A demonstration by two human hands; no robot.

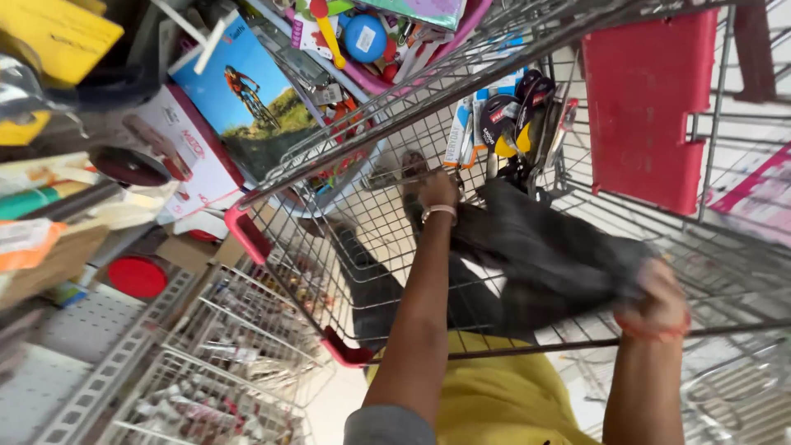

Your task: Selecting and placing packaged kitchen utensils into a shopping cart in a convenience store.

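Both my arms reach into a wire shopping cart (346,247) with red corner bumpers. My left hand (435,191), a pale band at its wrist, grips the far end of a dark grey cloth (544,255) low in the cart. The near end of the same cloth is bunched in my right hand (659,290), which wears a red thread at the wrist. The cloth stretches between the two hands. Just beyond my left hand lie several carded packaged items (511,124) on the cart floor.
The cart's red plastic seat flap (651,107) hangs at the upper right. At the left are store shelves with a box showing a cyclist (247,91), a pink tub of toys (387,41), a red lid (138,276) and wire racks (222,363) of small goods.
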